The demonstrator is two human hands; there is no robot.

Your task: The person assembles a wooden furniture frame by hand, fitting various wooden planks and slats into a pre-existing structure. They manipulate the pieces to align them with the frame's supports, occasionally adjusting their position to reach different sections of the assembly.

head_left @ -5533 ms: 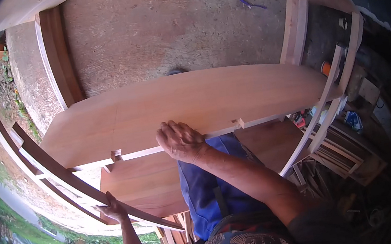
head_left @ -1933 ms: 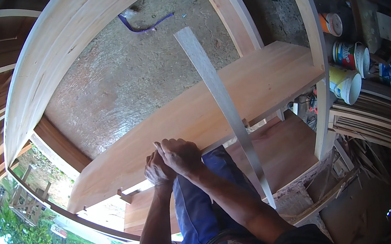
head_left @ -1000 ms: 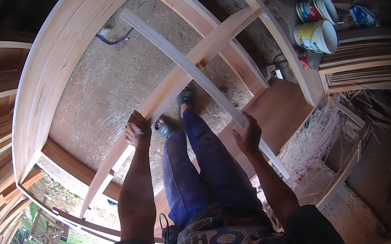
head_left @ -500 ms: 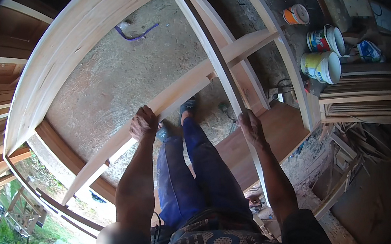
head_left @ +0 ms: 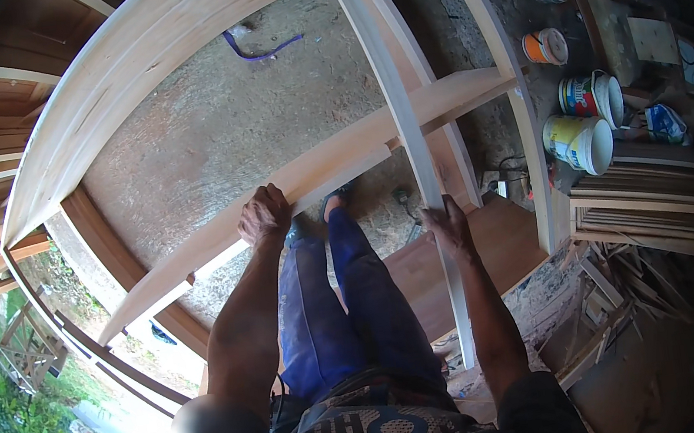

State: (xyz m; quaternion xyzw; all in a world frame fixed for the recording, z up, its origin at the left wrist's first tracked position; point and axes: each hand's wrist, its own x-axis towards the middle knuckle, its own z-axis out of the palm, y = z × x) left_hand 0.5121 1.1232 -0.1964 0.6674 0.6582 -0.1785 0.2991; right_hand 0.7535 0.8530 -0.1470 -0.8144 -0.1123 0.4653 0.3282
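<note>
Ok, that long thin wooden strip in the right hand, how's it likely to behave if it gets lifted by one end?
The strip looks long and slender, so it probably flexes and whips somewhat. The right hand holds it alone near its lower part, suggesting it is fairly light. Its far end could easily knock the wooden frame.

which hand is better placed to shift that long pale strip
Right. The right hand already grips the long pale strip, while the left hand rests on the wooden crossbar, apart from it.

My left hand (head_left: 263, 214) grips the edge of the pale wooden crossboard (head_left: 315, 177); my right hand (head_left: 449, 225) clasps the long upright slat (head_left: 399, 113) crossing it. Paint buckets (head_left: 584, 119) sit well right of that hand; blue trousers (head_left: 341, 305) below both.
</note>
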